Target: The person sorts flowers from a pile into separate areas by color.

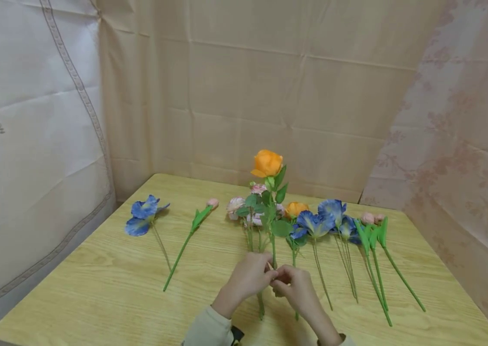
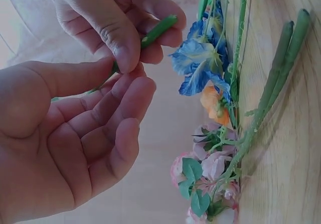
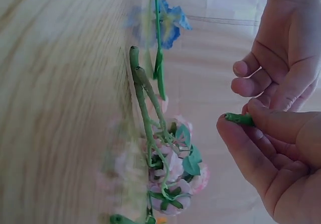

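Observation:
An orange artificial rose (image 1: 267, 164) stands upright above the table, its green stem running down between both hands. My left hand (image 1: 250, 275) pinches this stem between thumb and fingers. Just below and to the right, my right hand (image 1: 296, 288) pinches the stem's lower end; in the right wrist view the cut green tip (image 3: 237, 118) pokes out past the thumb. Behind the hands lie pink artificial flowers (image 1: 236, 206) with green leaves, their stems (image 2: 281, 58) on the table. A second orange rose (image 1: 296, 209) lies just right of them.
Blue irises (image 1: 331, 211) and pink tulips with green leaves (image 1: 373, 233) lie on the right of the wooden table (image 1: 109, 288). One blue iris (image 1: 142, 216) and one pink tulip (image 1: 196, 221) lie on the left. Cloth curtains (image 1: 278, 86) surround the table's back and sides.

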A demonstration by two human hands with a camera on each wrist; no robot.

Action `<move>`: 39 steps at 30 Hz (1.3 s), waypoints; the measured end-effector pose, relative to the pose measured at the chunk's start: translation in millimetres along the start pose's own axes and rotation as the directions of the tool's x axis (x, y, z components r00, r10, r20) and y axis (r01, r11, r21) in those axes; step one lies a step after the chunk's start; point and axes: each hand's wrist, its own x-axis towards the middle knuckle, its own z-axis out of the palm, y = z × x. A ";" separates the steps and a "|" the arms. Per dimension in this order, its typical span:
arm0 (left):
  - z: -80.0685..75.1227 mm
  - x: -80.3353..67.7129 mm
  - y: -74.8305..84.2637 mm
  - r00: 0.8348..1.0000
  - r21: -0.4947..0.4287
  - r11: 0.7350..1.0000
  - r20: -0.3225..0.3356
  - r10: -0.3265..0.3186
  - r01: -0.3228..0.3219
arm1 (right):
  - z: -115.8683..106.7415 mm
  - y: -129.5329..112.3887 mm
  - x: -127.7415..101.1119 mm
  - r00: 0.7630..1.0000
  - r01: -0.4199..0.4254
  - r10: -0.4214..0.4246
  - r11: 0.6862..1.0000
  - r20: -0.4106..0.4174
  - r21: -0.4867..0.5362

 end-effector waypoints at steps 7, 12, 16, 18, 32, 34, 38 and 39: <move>-3.1 -1.7 -6.2 0.999 -0.057 0.998 0.026 -0.031 0.032 | -3.3 4.0 8.1 0.997 -0.079 0.080 0.997 -0.016 0.022; -4.6 -3.4 -14.1 1.000 -0.037 0.999 -0.005 -0.031 0.030 | -5.9 9.8 14.0 0.984 -0.179 0.179 0.984 -0.027 -0.001; -5.4 -4.2 -17.6 0.999 -0.039 0.999 -0.018 -0.029 0.028 | -6.1 15.1 16.0 0.975 -0.221 0.220 0.975 -0.037 -0.025; -5.6 -4.5 -18.5 0.999 -0.044 0.999 -0.013 -0.030 0.030 | -6.1 18.2 16.7 0.971 -0.235 0.233 0.971 -0.043 -0.039; -5.4 -7.7 -20.6 0.998 -0.008 0.998 0.023 -0.063 0.063 | -8.5 28.7 18.1 0.937 -0.346 0.342 0.937 -0.077 -0.047; -5.2 -7.8 -20.9 0.998 -0.003 0.998 0.027 -0.062 0.062 | -9.7 29.1 17.9 0.929 -0.366 0.363 0.930 -0.074 -0.036; -5.4 -8.2 -21.0 0.998 -0.007 0.998 0.037 -0.058 0.059 | -11.4 30.6 17.4 0.920 -0.388 0.387 0.922 -0.065 -0.003; -5.5 -8.5 -21.1 0.998 -0.007 0.998 0.039 -0.058 0.058 | -11.4 31.1 17.4 0.919 -0.391 0.390 0.921 -0.064 -0.001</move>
